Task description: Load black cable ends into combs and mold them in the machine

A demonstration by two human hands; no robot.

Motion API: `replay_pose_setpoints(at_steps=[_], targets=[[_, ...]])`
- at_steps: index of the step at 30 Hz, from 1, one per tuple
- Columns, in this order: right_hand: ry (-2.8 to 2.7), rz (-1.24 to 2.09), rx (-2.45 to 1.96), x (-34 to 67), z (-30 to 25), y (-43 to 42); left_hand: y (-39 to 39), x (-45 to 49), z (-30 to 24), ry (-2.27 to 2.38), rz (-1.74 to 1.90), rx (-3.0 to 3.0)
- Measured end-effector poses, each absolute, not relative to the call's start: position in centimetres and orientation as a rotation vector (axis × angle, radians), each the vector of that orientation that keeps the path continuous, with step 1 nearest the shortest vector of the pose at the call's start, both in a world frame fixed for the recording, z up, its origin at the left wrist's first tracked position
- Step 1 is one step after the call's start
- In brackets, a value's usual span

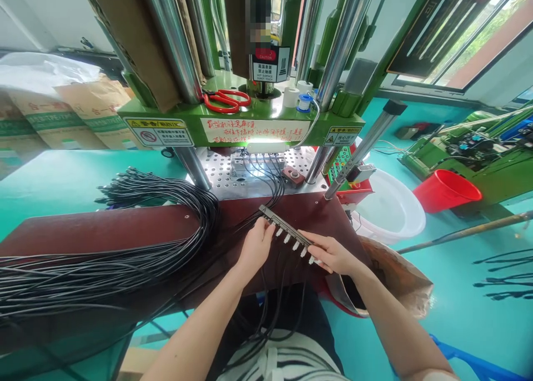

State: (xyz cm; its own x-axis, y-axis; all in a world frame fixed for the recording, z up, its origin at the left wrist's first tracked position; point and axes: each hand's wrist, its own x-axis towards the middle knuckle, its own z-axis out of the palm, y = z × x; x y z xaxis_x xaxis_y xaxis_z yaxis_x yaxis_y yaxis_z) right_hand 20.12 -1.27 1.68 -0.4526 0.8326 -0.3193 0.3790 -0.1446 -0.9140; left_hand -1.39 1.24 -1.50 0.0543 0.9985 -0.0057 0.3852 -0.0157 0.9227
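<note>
A narrow metal fixture bar [287, 226] slants over the brown worktop between my two hands, with a row of pale cable connectors [296, 245] along its near edge. My left hand [257, 242] is closed at the bar's upper left part, its fingertips pinched beside the first connector. At the lower right end, my right hand [335, 253] grips the bar between thumb and fingers. Black cables [284, 275] hang below the bar toward my lap. Beyond it, under the press, more black cables run into a brightly lit metal mould [258, 167].
The green press [166, 111] stands ahead, with red-handled scissors [227, 100] on its ledge. A thick bundle of black cables [166, 261] covers the worktop's left side. To the right are a white tub [391, 203], a red bucket [447, 191] and a paper sack [395, 278].
</note>
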Motion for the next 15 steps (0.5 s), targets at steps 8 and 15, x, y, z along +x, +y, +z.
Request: replay_pose_setpoints(at_steps=[8, 15], targets=[[-1.81, 1.441, -1.463, 20.8, 1.9, -1.8, 3.6, 0.7, 0.8, 1.571, 0.673, 1.864], [-2.21, 0.851, -1.768, 23.4, 1.6, -1.2, 6.4, 2.2, 1.4, 1.434, 0.662, 2.235]])
